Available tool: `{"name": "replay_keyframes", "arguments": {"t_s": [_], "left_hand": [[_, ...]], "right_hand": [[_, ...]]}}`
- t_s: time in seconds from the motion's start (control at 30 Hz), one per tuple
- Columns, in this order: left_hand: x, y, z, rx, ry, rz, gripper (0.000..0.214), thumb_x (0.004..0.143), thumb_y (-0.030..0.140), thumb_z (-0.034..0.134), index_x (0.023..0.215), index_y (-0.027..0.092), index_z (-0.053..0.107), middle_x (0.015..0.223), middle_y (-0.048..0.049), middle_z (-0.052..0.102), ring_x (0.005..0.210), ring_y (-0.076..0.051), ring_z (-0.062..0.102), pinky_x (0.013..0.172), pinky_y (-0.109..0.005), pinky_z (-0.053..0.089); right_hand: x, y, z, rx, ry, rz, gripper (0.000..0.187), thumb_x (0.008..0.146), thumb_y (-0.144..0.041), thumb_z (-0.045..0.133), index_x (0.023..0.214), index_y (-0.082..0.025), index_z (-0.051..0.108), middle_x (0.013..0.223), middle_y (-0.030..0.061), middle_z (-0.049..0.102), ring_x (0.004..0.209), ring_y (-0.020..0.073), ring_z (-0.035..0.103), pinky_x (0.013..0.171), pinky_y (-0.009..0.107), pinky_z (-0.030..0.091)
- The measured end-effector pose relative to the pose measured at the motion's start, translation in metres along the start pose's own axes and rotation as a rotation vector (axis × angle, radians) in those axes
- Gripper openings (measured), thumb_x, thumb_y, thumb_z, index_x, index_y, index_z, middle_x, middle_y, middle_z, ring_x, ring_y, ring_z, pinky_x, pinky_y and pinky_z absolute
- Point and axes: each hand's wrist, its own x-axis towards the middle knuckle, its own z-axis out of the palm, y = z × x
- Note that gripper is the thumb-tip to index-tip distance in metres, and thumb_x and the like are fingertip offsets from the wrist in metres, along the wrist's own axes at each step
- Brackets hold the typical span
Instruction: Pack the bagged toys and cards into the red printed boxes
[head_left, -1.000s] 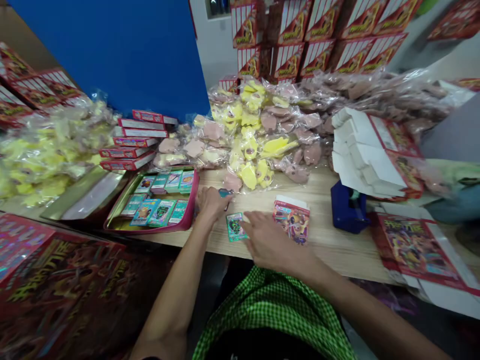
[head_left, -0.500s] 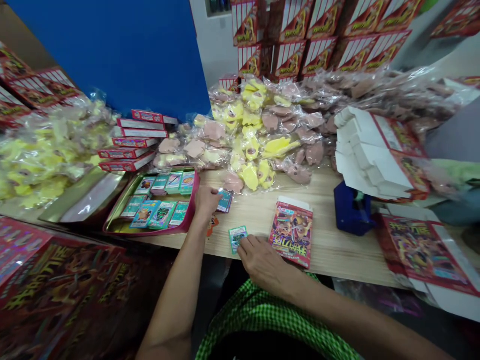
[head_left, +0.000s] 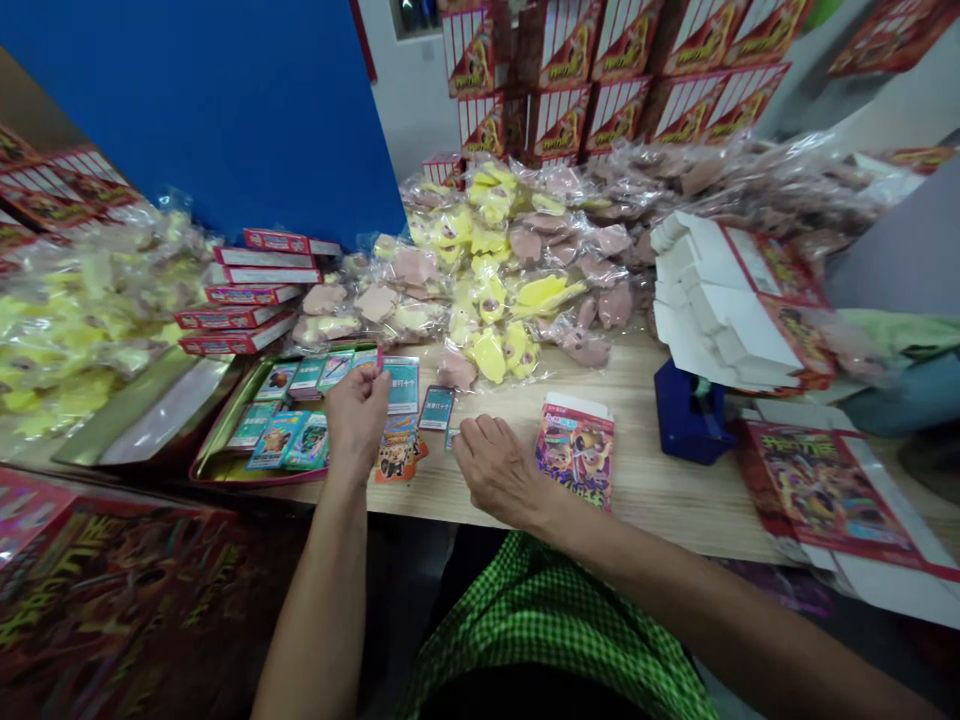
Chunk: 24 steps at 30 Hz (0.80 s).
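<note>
Pink-edged tin: rows of cards [head_left: 277, 440] lie in the tin [head_left: 232, 464], left of both hands; the left hand covers part of its right end in this view.
Left hand [head_left: 352, 420]: fingers curled together, their tips at the left edge of the large teal card – touching or just in front of it, and I cannot tell whether they pinch it.
Large teal card [head_left: 402, 386]: directly right of those fingertips, long axis running away from the person; the left hand is clearly the nearer.
Orange cards [head_left: 397, 455]: nearer the person than the large teal card, just right of the left wrist, fanned and overlapping.
Small teal card [head_left: 436, 408]: between the hands, long axis pointing away and leaning slightly right; the right fingertips are the nearer, with the card beyond them and to their left.
Right hand [head_left: 495, 470]: fingers bent down over a green card [head_left: 451, 438], only a corner showing – whether they clasp it is hidden.
Red box [head_left: 574, 450]: just right of the right hand, printed face up on the table [head_left: 645, 490].
</note>
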Motion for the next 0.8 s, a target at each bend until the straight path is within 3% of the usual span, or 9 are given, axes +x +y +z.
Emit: {"name": "replay_keyframes", "arguments": {"t_s": [0.1,0.23,0.3,0.4,0.5,0.6,0.7,0.8], "left_hand": [[-0.003,0.003,-0.004,-0.174,-0.002,0.005,0.023,0.078,0.038,0.065,0.086,0.017,0.065,0.069,0.0006,0.065,0.062,-0.014,0.058,0.062,-0.025,0.047],[-0.005,0.008,-0.003,-0.324,-0.021,-0.005,0.028,0.07,0.041,0.071,0.082,0.017,0.064,0.067,0.0024,0.062,0.061,-0.012,0.056,0.062,-0.024,0.047],[-0.008,0.012,0.0,-0.376,-0.056,-0.011,0.031,0.067,0.043,0.076,0.08,0.017,0.064,0.068,0.003,0.061,0.062,-0.011,0.056,0.063,-0.024,0.048],[-0.018,0.022,0.009,-0.424,-0.185,-0.037,0.036,0.064,0.047,0.081,0.08,0.017,0.068,0.07,0.0006,0.066,0.062,-0.013,0.057,0.062,-0.025,0.05],[-0.035,0.034,0.028,-0.403,-0.405,-0.003,0.034,0.066,0.045,0.083,0.079,0.016,0.073,0.076,-0.0037,0.071,0.066,-0.016,0.061,0.062,-0.027,0.052],[-0.05,0.047,0.058,-0.371,-0.5,0.101,0.027,0.071,0.041,0.082,0.072,0.016,0.071,0.077,-0.0035,0.071,0.071,-0.016,0.062,0.065,-0.027,0.051],[-0.061,0.059,0.09,-0.418,-0.526,0.12,0.03,0.076,0.043,0.078,0.087,0.018,0.066,0.067,0.0017,0.064,0.061,-0.013,0.057,0.06,-0.025,0.047],[-0.075,0.065,0.12,-0.316,-0.503,0.12,0.061,0.07,0.046,0.081,0.119,0.02,0.054,0.079,0.0008,0.065,0.07,-0.018,0.062,0.066,-0.03,0.051]], "right_hand": [[-0.005,-0.006,0.006,0.035,-0.133,-0.039,0.024,0.091,0.0,0.048,0.106,-0.006,0.067,0.103,0.0187,0.064,0.098,0.03,0.056,0.084,0.042,0.05],[-0.014,-0.012,0.013,0.122,-0.173,-0.027,0.02,0.082,-0.004,0.065,0.101,-0.008,0.069,0.104,0.0172,0.066,0.096,0.0283,0.06,0.079,0.037,0.053],[-0.015,-0.006,0.01,0.176,-0.151,0.035,0.021,0.078,-0.003,0.067,0.098,-0.01,0.069,0.103,0.0149,0.067,0.095,0.0261,0.062,0.079,0.034,0.053],[-0.011,0.02,-0.007,0.224,-0.047,0.265,0.02,0.084,0.0,0.056,0.097,-0.011,0.067,0.1,0.0157,0.067,0.093,0.026,0.063,0.079,0.035,0.051],[-0.009,0.058,-0.034,0.279,0.046,0.467,0.026,0.098,-0.006,0.041,0.089,-0.013,0.064,0.085,0.0115,0.066,0.08,0.0228,0.064,0.07,0.032,0.049],[-0.016,0.088,-0.059,0.447,0.059,0.46,0.032,0.106,-0.019,0.041,0.082,-0.016,0.061,0.072,0.0029,0.064,0.065,0.0152,0.061,0.059,0.024,0.044],[-0.03,0.109,-0.074,0.485,0.124,0.424,0.015,0.095,-0.011,0.054,0.083,-0.017,0.062,0.075,0.0002,0.065,0.066,0.0135,0.058,0.059,0.023,0.042],[-0.05,0.13,-0.082,0.356,0.196,0.495,0.017,0.084,-0.003,0.056,0.082,-0.018,0.063,0.077,0.001,0.067,0.071,0.016,0.058,0.067,0.026,0.043]]}}
